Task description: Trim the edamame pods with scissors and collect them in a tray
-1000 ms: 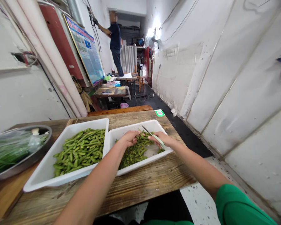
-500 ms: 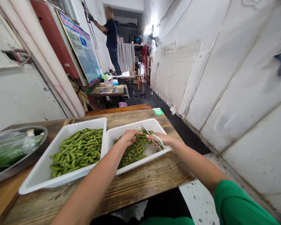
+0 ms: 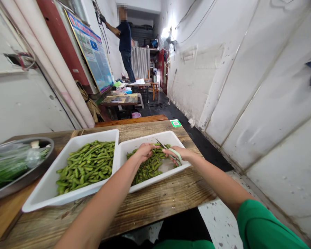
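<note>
My right hand (image 3: 175,154) is closed around the pale green handles of a pair of scissors (image 3: 176,154), whose dark blades point up and to the left. Just left of the blades, my left hand (image 3: 145,151) pinches a green soybean pod (image 3: 156,146) between thumb and fingertips. Both hands are over the right white tray (image 3: 130,189), where more pods (image 3: 147,169) lie and part of the bottom shows. Close on the left stands a second white tray (image 3: 38,204), heaped with green pods (image 3: 89,166).
At far left, a metal bowl (image 3: 45,162) holds bagged green vegetables (image 3: 10,169). The wooden table (image 3: 171,197) carries a green QR card (image 3: 175,123) at its far corner. Further back, a person (image 3: 125,45) stands raised beside the wall, one gloved hand on cables.
Both hands keep nearly the same pose over the right tray, the scissors beside the pod. The whole view has shifted very slightly.
</note>
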A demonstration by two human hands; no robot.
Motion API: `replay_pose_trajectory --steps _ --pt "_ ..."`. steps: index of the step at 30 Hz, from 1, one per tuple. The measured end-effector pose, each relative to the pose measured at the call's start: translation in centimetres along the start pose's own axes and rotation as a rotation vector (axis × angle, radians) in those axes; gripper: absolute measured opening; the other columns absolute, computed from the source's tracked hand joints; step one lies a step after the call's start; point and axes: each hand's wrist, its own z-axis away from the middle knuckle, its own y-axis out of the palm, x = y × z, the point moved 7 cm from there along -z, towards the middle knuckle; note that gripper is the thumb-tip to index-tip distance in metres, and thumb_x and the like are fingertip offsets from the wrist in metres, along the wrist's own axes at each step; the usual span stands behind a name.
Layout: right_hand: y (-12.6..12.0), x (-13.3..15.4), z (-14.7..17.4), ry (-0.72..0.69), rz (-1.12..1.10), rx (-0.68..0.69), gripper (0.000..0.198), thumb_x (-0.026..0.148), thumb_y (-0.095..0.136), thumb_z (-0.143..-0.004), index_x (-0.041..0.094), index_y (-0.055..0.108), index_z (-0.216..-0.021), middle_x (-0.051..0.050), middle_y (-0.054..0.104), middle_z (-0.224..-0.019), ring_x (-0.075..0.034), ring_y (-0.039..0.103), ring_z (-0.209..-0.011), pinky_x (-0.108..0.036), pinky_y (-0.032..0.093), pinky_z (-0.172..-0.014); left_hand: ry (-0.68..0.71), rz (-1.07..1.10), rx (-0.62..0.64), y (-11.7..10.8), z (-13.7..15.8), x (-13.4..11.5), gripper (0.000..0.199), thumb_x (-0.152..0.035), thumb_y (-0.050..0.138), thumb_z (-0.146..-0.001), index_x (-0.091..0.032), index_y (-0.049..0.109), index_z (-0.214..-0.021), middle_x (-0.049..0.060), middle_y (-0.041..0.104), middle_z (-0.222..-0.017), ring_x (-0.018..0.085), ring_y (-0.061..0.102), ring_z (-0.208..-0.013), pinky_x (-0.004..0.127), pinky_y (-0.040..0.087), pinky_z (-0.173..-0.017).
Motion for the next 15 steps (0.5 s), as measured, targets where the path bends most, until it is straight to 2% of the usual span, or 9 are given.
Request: replay_pose_trajectory --steps 7,11,12,15 --pt "0.0 -0.2 0.1 0.013 0.053 -0.054 0.042 0.054 0.056 -0.069 0.012 0.051 -0.069 0.006 0.040 -0.037 -0.007 0.038 -0.028 -0.018 0.032 -0.028 -0.109 0.023 0.011 0.0 0.2 1.0 0.011 -0.004 0.050 -0.069 -0.012 0.051 -0.076 0.008 0.066 -0.074 0.000 0.023 -0.030 0.016 0.018 -0.032" --pt "0.3 -0.8 -0.2 -0.006 0.089 -0.056 0.041 0.054 0.056 -0.069 0.013 0.049 -0.064 0.005 0.041 -0.036 -0.007 0.036 -0.027 -0.018 0.030 -0.026 -0.206 -0.052 -0.036 0.2 1.2 1.4 0.013 -0.004 0.043 -0.073 -0.013 0.049 -0.080 0.009 0.066 -0.077 0.001 0.022 -0.031 0.018 0.018 -0.034" --pt "0.4 -1.0 -0.2 -0.011 0.079 -0.047 0.041 0.053 0.056 -0.069 0.014 0.048 -0.064 0.005 0.041 -0.037 -0.007 0.036 -0.027 -0.018 0.031 -0.026 -0.163 -0.105 -0.077 -0.1 1.5 0.6 0.012 -0.005 0.043 -0.074 -0.013 0.049 -0.081 0.009 0.065 -0.078 0.001 0.023 -0.032 0.018 0.018 -0.035" --pt "0.5 -1.1 -0.3 -0.043 0.035 -0.042 0.041 0.053 0.056 -0.069 0.015 0.045 -0.061 0.005 0.041 -0.038 -0.006 0.037 -0.028 -0.018 0.031 -0.026 0.136 -0.300 -0.268 -2.2 3.2 -4.1 0.015 -0.012 0.040 -0.079 -0.013 0.048 -0.092 0.011 0.064 -0.085 0.005 0.032 -0.038 0.022 0.023 -0.040"
